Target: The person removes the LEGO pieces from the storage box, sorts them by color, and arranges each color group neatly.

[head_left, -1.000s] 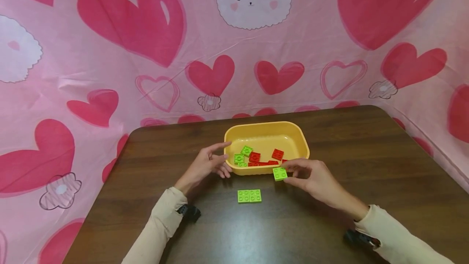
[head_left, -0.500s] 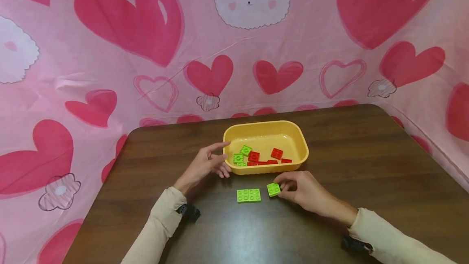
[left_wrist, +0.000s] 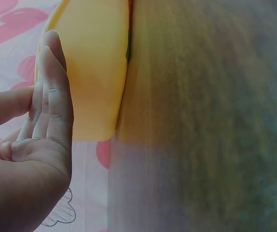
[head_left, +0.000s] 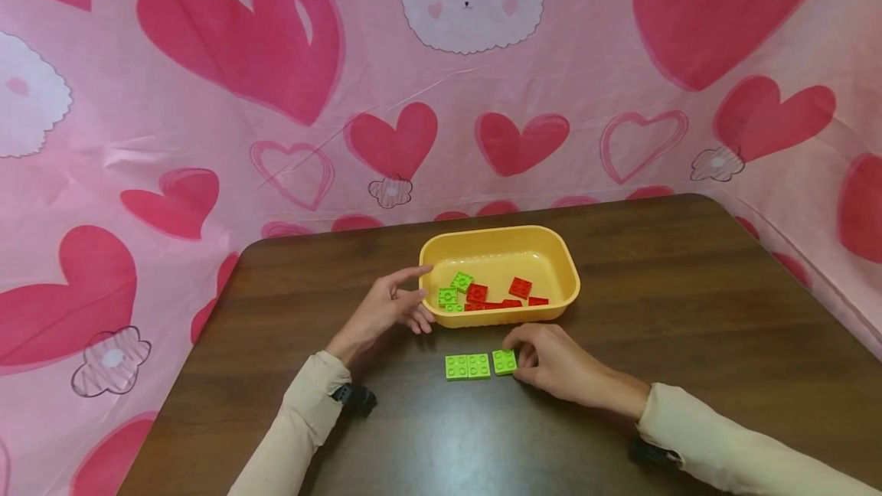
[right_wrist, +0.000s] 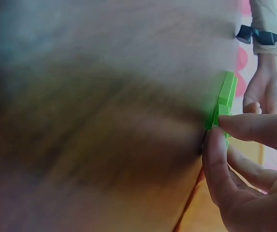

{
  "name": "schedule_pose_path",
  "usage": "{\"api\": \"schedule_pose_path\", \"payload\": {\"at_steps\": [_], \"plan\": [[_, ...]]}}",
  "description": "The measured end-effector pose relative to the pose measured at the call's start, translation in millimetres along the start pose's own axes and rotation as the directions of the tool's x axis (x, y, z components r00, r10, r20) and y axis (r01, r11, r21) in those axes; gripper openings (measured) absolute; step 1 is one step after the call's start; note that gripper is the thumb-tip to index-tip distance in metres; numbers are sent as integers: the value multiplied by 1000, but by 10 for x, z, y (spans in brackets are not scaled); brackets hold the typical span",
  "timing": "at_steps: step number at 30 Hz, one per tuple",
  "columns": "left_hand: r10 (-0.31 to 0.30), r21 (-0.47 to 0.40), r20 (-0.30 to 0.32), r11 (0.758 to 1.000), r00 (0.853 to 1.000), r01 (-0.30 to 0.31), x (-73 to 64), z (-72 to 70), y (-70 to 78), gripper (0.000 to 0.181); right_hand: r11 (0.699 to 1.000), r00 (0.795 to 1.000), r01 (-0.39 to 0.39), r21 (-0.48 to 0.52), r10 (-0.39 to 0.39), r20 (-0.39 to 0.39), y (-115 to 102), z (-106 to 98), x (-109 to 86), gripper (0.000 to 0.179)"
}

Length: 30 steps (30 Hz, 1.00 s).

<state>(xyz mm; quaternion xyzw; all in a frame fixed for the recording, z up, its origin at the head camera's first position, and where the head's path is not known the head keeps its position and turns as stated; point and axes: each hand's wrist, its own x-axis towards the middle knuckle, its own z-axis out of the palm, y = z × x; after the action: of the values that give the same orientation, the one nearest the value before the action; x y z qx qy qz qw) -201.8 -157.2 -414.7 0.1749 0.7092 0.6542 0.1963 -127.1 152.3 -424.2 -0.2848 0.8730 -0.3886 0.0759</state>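
My right hand (head_left: 560, 364) pinches a light-green square building brick (head_left: 504, 362) with four-stud top between thumb and fingertips. It sits just right of two matching green bricks (head_left: 467, 367) lying side by side on the table, a narrow gap between. In the right wrist view, the pinched brick (right_wrist: 223, 114) lines up with the green pair behind it. My left hand (head_left: 382, 311) is at the left end of a yellow tub (head_left: 506, 318), index finger reaching over its rim. In the left wrist view its fingers (left_wrist: 58, 106) are nearly straight along the tub's wall.
Inside the tub lie several red bricks (head_left: 521, 288) and some green bricks (head_left: 462, 282), mostly near its front and left side. The dark wooden table (head_left: 331, 266) ends at a pink heart-patterned cloth (head_left: 386, 83) behind.
My right hand has carried the green brick from the tub's front edge down and left, to beside the green pair. The left hand has stayed at the tub.
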Motion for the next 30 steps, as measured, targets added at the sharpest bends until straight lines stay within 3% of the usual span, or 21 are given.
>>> {"api": "schedule_pose_path", "payload": {"at_steps": [30], "plan": [[6,-8,0,1000,1000,-6,-6,1,-20,52,998,998,57,6,-57,24,-14,43,47,31]]}}
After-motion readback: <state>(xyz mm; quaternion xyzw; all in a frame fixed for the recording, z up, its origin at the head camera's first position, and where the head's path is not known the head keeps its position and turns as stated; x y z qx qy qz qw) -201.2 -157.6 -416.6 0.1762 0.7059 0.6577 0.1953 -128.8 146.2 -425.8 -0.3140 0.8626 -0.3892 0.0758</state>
